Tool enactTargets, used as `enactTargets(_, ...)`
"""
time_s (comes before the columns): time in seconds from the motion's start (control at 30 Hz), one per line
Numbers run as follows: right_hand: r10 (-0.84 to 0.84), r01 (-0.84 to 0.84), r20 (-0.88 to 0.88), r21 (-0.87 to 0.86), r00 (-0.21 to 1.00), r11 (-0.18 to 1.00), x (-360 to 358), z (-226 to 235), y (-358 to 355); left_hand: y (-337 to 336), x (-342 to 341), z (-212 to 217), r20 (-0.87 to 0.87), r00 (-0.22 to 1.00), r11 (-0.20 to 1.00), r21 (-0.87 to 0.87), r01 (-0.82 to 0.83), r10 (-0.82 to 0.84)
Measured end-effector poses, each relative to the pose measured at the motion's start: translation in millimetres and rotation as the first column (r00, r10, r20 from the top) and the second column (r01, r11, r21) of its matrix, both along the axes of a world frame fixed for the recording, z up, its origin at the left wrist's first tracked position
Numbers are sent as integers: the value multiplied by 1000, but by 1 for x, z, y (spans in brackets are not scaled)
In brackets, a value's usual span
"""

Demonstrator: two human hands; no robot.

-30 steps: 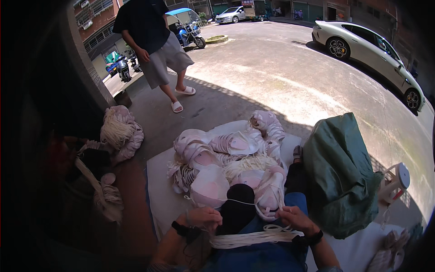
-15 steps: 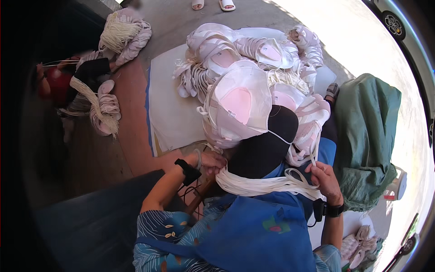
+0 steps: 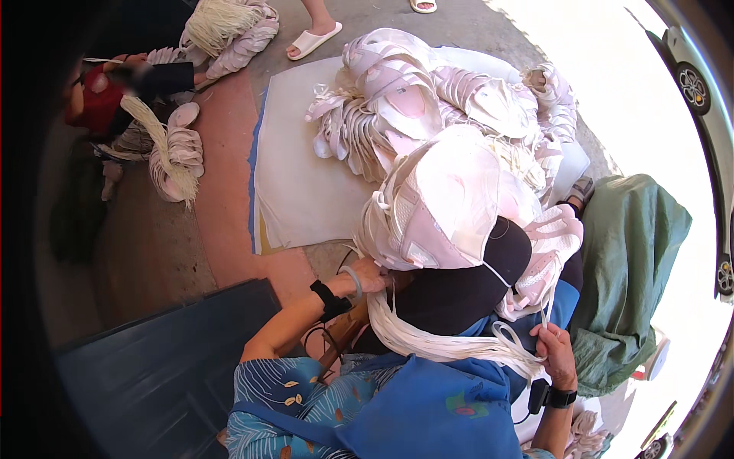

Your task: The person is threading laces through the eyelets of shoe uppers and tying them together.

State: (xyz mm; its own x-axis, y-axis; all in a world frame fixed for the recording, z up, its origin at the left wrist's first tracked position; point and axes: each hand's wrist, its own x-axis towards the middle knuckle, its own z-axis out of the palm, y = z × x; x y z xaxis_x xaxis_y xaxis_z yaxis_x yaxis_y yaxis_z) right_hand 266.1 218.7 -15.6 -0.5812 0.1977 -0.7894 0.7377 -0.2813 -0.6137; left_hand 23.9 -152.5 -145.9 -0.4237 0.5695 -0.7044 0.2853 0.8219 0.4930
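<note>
A stack of pale pink and white shoe uppers [image 3: 428,222] lies over my black-clad knee. Beside it, another pink upper [image 3: 552,249] rests on the right side of my lap, with a white lace running from it down to my right hand [image 3: 556,353]. That hand is closed, pinching the lace between thumb and fingers. A thick bundle of white shoelaces [image 3: 451,346] sags across my lap between both hands. My left hand [image 3: 369,276] is curled at the bundle's left end, against the stack's lower edge. Its fingertips are partly hidden, so what it grips is unclear.
More strung uppers [image 3: 397,96] are piled on a white sheet [image 3: 294,172] ahead. A green cover [image 3: 623,275] stands at the right, a dark board [image 3: 176,367] at the left. A co-worker in red [image 3: 99,96] sits far left among uppers; white slides [image 3: 315,42] show at the top.
The view has shifted, and the stack on my knee appears farther right and lower. At the top, the person in white slides has moved a foot. Both my hands keep nearly the same hold.
</note>
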Motion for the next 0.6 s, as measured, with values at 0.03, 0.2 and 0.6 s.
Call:
enactTargets(0.03,2,-2,5,8,1000,1000,-1,-1,0,0,2,-4,14,994,994,39,-105,104)
enactTargets(0.2,-4,4,2,-10,1000,1000,0,-7,-2,5,-13,4,359,744,809,-60,-585,564)
enactTargets(0.6,-35,23,-186,-64,982,998,33,-19,2,10,14,0,743,361,651,-130,-748,563)
